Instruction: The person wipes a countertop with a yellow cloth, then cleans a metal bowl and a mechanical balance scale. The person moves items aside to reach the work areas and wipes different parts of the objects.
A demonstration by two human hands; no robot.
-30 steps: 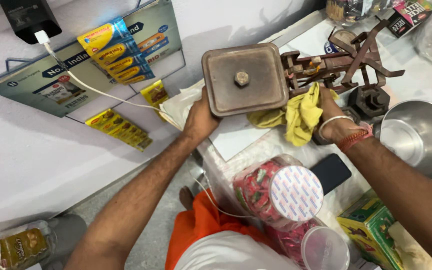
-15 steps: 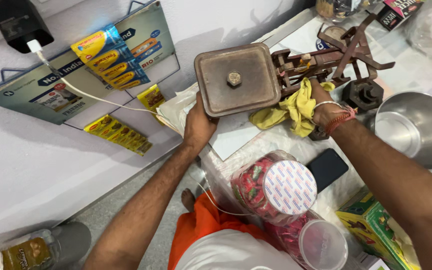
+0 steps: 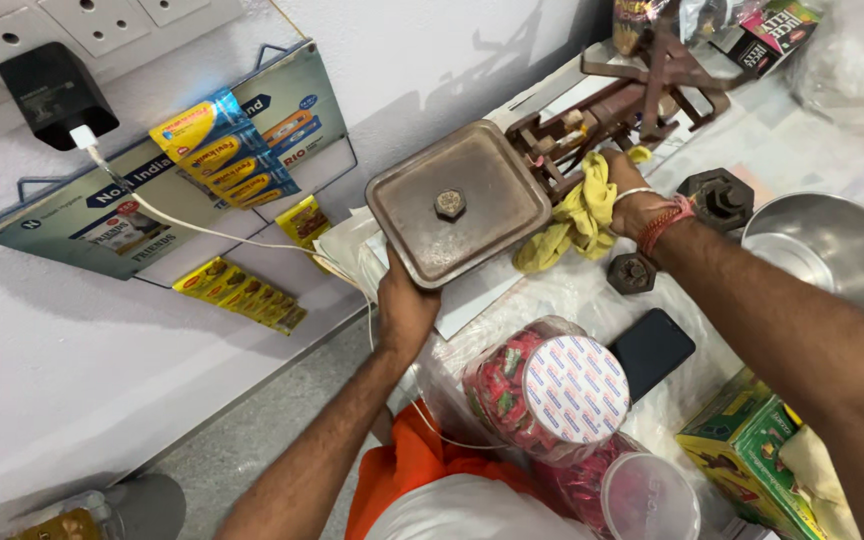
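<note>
A rusty brown balance scale stands on a paper-covered counter. Its square metal pan carries a small hexagonal weight at its centre. My left hand grips the pan's near edge from below. My right hand presses a yellow cloth against the scale's frame beside the pan. A red thread and a bangle circle my right wrist.
Two hexagonal iron weights sit by my right arm, with a steel bowl beyond. A black phone, candy jars with lids and green boxes lie closer. A charger with white cable hangs on the wall.
The pan, the scale and both hands sit further right and higher in view as my head shifts. My right hand with the cloth has slid closer to the pan along the frame.
</note>
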